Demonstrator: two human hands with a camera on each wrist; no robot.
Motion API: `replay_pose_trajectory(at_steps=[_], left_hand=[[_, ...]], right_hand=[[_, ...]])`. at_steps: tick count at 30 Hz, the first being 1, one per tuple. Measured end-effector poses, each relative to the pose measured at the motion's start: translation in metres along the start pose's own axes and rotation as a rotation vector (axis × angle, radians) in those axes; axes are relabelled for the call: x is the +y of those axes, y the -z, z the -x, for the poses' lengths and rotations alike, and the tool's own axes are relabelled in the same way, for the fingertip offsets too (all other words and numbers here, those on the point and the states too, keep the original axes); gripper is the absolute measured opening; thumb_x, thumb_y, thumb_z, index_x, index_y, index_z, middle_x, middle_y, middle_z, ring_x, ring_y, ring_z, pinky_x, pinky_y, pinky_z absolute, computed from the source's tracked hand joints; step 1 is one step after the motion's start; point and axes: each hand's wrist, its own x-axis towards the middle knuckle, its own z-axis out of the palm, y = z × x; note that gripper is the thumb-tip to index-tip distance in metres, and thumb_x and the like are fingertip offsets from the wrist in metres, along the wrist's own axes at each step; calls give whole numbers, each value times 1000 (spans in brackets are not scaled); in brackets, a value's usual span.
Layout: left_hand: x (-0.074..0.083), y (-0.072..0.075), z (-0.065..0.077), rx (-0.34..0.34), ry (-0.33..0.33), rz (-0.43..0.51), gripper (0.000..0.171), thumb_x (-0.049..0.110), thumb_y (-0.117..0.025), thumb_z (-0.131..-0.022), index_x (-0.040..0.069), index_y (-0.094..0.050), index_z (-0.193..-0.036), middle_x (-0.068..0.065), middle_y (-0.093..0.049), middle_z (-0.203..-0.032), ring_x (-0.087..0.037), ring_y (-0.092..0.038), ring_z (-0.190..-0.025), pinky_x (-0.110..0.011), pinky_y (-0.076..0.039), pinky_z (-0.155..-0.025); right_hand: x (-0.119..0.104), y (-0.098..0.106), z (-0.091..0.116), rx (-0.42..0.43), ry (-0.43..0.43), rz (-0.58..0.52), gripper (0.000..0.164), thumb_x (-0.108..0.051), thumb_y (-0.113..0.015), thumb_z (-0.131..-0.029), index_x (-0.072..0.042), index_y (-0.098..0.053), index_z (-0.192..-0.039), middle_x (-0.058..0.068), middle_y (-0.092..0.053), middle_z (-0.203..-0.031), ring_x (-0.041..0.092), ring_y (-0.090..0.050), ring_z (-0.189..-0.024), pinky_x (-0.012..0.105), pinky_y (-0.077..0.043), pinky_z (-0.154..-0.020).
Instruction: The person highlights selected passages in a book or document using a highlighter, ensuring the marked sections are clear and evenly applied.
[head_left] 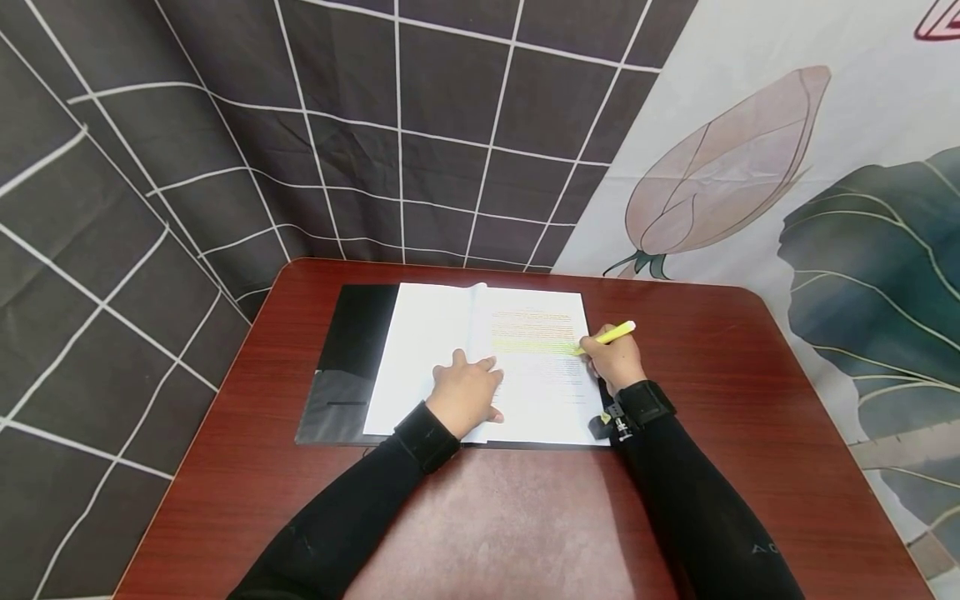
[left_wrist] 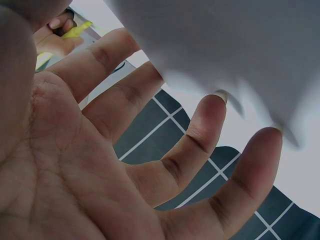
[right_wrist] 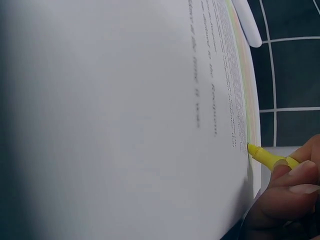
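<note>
Pages of printed paper (head_left: 536,400) lie spread in an open black folder (head_left: 352,333). Orange and yellow-green highlighted lines cross the upper part of the right page. My right hand (head_left: 617,360) pinches a yellow highlighter (head_left: 617,332), its tip on the page at the right end of the lowest highlighted line. In the right wrist view the highlighter (right_wrist: 270,158) meets the paper beside small print. My left hand (head_left: 463,393) rests with spread fingers on the pages near the fold. The left wrist view shows its fingertips (left_wrist: 210,112) touching white paper.
A reddish-brown table (head_left: 720,367) carries the folder. Behind it hang a dark grid-patterned cloth (head_left: 450,83) and a white cloth with a pink bud (head_left: 720,175) and dark green leaf print. Both forearms wear black sleeves, and a dark wrist device (head_left: 618,421) sits at the right wrist.
</note>
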Motion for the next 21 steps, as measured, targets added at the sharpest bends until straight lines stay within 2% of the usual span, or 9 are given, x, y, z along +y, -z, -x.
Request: replay_pose_trajectory(at_steps=[12,21], left_hand=[[0,-1,0,13,-7,-18,82,61,-91,-83,23,-73,-153,-1,-65,-168,-41,-67,-129,-64,-68,-95],[-1,-1,-1,0,-2,-11,82,61,-90,-83,23,-73,-153,-1,-64,-170,-41,-66,-130,-64,-68,-95]], right_hand=[[1,5,3,1,23,24,17,-12,-67,-110,-7,-54,-99,7,-53,-88,22,-59,-71,25,-50,-63],[2,8,2,-15,22,-8,18,-11,-67,-108,-7,-53,-96,5,-52,-83,20,-58,-68,25,-49,-60]])
